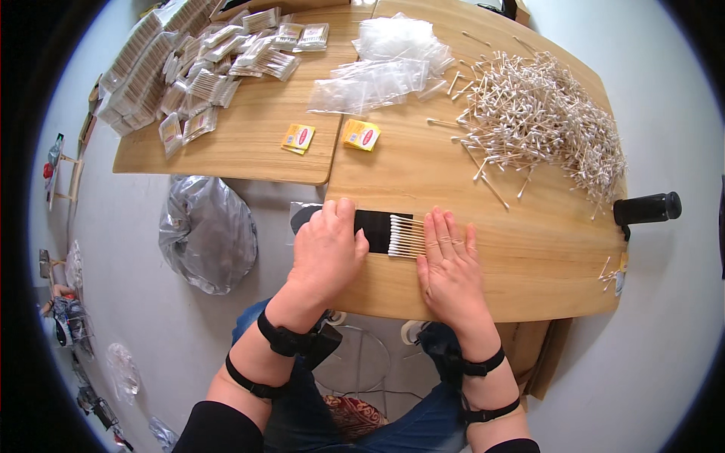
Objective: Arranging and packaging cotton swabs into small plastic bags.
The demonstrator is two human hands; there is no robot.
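On the wooden table in front of me, a row of cotton swabs [406,235] lies side by side, white tips to the left, partly on a flat black strip [371,226]. My right hand [451,264] rests flat with outstretched fingers over the swabs' right ends, hiding them. Curled fingers of my left hand [326,245] grip the strip's left part at the table edge. Around that end shows a clear plastic bag [293,220]; how far the strip reaches into it is hidden by the hand.
A large heap of loose cotton swabs [544,113] covers the far right. Flat clear bags [393,68] lie at the back middle, near two small stacks of yellow cards [361,135]. Filled swab packs [211,75] pile up far left. A black cylinder [647,208] juts from the right edge.
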